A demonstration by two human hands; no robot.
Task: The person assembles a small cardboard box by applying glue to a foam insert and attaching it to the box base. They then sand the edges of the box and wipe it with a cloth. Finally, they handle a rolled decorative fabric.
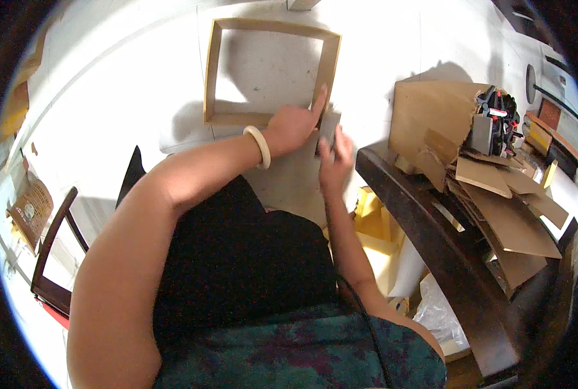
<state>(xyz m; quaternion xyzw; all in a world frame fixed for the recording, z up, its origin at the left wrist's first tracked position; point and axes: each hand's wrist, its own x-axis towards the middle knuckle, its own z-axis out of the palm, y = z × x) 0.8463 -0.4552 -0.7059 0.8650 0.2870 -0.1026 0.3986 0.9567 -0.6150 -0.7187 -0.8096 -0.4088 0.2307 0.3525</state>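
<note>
A tan, low-walled rectangular frame (273,26) lies on the white floor at the top middle, and the floor shows through it. My left hand (294,128), with a cream bangle (258,147) at the wrist, grips its near right corner. The index finger stretches along the right wall; the thumb is hidden. Just outside that corner, my right hand (336,165) holds a grey flat block (328,128) between thumb and fingers. The block's upper end is close against the frame; whether they touch I cannot tell.
To the right stands a dark wooden bench (444,259), with cardboard pieces (509,214) heaped on it. A cardboard box (428,117) and black-and-red items (498,117) are behind it. Yellow material (373,220) and a clear plastic bag (439,311) sit below. A dark chair (50,259) is at left.
</note>
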